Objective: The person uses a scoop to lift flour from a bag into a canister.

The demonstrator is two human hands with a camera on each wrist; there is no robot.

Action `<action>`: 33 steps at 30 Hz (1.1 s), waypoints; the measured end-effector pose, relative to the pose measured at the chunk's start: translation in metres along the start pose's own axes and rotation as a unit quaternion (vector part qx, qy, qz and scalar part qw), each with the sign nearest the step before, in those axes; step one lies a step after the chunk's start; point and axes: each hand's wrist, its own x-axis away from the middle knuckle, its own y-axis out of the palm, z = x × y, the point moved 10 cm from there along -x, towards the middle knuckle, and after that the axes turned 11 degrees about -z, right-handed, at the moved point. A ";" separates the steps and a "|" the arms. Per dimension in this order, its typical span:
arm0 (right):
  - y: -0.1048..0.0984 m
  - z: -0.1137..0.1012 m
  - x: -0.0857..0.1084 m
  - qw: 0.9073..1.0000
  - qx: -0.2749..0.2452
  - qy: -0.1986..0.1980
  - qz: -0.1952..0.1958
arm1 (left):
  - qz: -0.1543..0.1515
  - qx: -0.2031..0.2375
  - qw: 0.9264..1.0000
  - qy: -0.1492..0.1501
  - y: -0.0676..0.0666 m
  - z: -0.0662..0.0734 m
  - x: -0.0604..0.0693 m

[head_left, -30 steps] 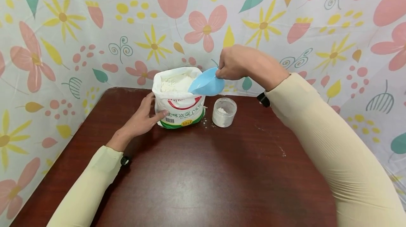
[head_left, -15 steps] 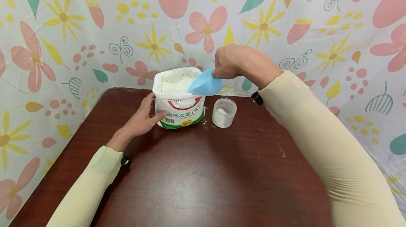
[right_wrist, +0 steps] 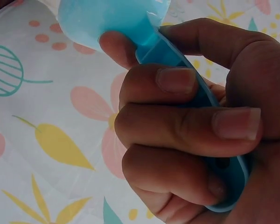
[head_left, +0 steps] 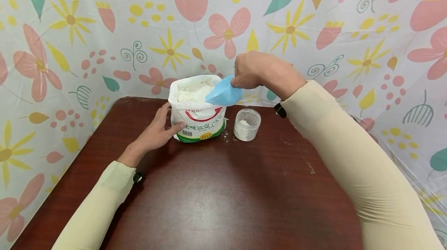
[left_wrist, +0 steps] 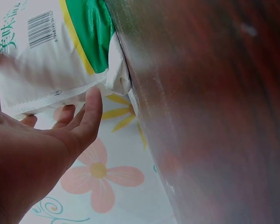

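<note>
An open white and green bag of flour (head_left: 199,116) stands on the table, white flour (head_left: 193,92) showing at its mouth. My left hand (head_left: 155,131) holds the bag's left side, thumb on the front and fingers round the side edge. The left wrist view shows the fingertips (left_wrist: 93,100) by the side seam. Over the bag's right rim my right hand (head_left: 256,70) grips a light blue scoop (head_left: 225,92), its tip at the flour. In the right wrist view the fingers curl round the scoop's handle (right_wrist: 165,53). Whatever lies inside the scoop is hidden.
A clear round jar (head_left: 246,125), partly filled with white powder, stands right of the bag. Spilled powder dots the dark red-brown table (head_left: 209,188) between bag and jar. A flower-patterned curtain (head_left: 227,17) hangs behind and at the left.
My right hand and the scoop have shifted a little to the left, the scoop's bowl moving slightly further over the bag's mouth. The left hand, bag and jar have stayed put.
</note>
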 end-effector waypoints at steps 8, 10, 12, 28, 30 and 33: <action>-0.001 -0.002 -0.002 1.000 0.010 0.010 0.000 | 0.002 -0.001 1.000 -0.001 -0.001 0.001 0.000; -0.001 -0.002 -0.002 1.000 0.007 0.017 0.000 | 0.001 0.001 1.000 0.001 -0.001 0.001 -0.001; -0.001 -0.001 -0.003 1.000 0.004 0.022 0.002 | 0.001 0.002 1.000 0.002 -0.001 0.001 -0.001; 0.000 0.000 -0.005 1.000 -0.013 0.012 0.017 | 0.000 0.007 1.000 0.002 0.001 0.001 -0.003; 0.001 0.000 -0.006 1.000 -0.015 0.006 0.019 | 0.000 0.007 1.000 0.002 0.001 0.001 -0.003; 0.002 -0.002 -0.006 1.000 -0.016 -0.004 0.022 | -0.001 0.005 1.000 -0.001 0.001 0.001 -0.003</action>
